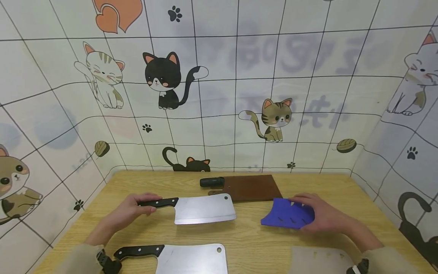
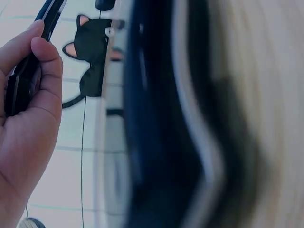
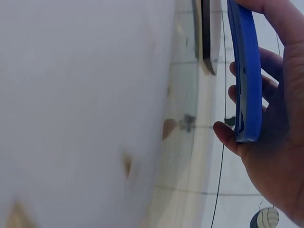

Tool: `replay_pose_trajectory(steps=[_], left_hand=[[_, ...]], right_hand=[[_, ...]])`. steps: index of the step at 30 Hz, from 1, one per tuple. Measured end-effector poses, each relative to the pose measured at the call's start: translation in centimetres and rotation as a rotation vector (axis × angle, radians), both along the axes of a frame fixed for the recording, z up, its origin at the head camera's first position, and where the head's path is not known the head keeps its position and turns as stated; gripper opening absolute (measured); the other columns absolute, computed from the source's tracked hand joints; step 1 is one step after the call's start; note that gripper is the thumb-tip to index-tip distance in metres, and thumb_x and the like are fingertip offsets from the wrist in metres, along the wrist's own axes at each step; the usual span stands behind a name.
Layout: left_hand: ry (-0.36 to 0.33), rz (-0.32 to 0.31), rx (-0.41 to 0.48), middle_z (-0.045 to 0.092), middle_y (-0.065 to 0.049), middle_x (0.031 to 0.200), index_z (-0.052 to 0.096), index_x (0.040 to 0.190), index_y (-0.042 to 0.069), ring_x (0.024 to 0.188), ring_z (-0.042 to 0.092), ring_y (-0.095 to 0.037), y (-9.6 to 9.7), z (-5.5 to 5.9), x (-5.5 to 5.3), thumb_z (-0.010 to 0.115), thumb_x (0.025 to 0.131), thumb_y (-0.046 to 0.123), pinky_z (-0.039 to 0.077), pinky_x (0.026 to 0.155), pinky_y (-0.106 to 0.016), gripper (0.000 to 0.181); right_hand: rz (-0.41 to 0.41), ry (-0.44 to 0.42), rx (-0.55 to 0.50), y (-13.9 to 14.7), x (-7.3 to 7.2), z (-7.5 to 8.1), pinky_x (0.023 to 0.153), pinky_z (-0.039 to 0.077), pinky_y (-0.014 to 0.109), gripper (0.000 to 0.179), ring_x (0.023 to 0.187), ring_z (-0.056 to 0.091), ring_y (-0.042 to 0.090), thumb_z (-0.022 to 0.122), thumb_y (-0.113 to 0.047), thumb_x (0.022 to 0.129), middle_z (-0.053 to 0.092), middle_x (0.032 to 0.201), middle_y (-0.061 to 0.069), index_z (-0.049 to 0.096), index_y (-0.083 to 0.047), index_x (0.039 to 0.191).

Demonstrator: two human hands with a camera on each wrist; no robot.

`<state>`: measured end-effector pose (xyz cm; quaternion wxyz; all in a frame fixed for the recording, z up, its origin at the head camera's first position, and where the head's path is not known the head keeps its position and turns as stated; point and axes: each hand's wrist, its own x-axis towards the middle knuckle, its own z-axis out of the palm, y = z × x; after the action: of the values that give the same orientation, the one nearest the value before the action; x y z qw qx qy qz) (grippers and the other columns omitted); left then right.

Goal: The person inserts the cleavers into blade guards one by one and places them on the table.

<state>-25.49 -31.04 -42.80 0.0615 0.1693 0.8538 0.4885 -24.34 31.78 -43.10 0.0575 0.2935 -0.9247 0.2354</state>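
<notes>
Head view: our left hand (image 1: 127, 212) grips a black-handled steel cleaver (image 1: 205, 209), best held level, our right hand (image 1: 325, 216) a blue slotted plastic piece (image 1: 285, 214).

My count fr. here: 2 hands, i.e. 1 L hand (image 1: 137, 209) + 1 R hand (image 1: 321, 215). Bare-blade cleavers: 2, 1 upper cleaver (image 1: 205, 209) + 1 lower cleaver (image 1: 191, 258). Also 1 brown flat pc. (image 1: 253, 187), 1 blue pc. (image 1: 285, 214), 1 whitish pc. (image 1: 321, 266), 1 table (image 1: 246, 239). Wall prints I see: 7 cats (image 1: 162, 74) incl. cut-off ones, 5 clear paws (image 1: 147, 128), 2 yarn balls (image 1: 346, 145), 2 hearts (image 1: 107, 19).
</notes>
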Motion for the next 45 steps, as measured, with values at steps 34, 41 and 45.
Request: replay_pose_trajectory(steps=[34, 41, 45], left_hand=[[0.003, 0.015, 0.127, 0.059, -0.018, 0.133, 0.072, 0.126, 0.001, 0.103, 0.056, -0.028, 5.2, -0.3, -1.2, 0.075, 0.093, 0.010, 0.045, 0.083, -0.031, 0.035], [0.006, 0.030, 0.125, 0.060, -0.016, 0.131, 0.073, 0.126, 0.002, 0.106, 0.055, -0.029, 5.4, -0.6, -1.2, 0.076, 0.092, 0.012, 0.043, 0.085, -0.032, 0.035], [0.007, 0.034, 0.134, 0.061, -0.016, 0.128, 0.072, 0.126, 0.002, 0.102, 0.056, -0.027, 5.5, -0.7, -1.2, 0.076, 0.092, 0.011, 0.042, 0.084, -0.031, 0.035]], right_hand=[[0.136, -0.098, -0.079, -5.8, 0.6, 1.1, 0.093, 0.043, 0.056, 0.086, 0.129, 0.042, 0.041, 0.091, -0.040, 0.065, 0.051, 0.142, 0.012, 0.060, -0.023, 0.143], [0.117, -0.094, -0.082, -5.7, 0.4, 0.6, 0.092, 0.044, 0.053, 0.086, 0.129, 0.041, 0.038, 0.091, -0.041, 0.065, 0.051, 0.144, 0.013, 0.060, -0.026, 0.144], [0.107, -0.052, -0.093, -5.7, 0.3, 0.3, 0.093, 0.045, 0.048, 0.087, 0.130, 0.042, 0.036, 0.092, -0.039, 0.063, 0.052, 0.143, 0.011, 0.061, -0.024, 0.143]])
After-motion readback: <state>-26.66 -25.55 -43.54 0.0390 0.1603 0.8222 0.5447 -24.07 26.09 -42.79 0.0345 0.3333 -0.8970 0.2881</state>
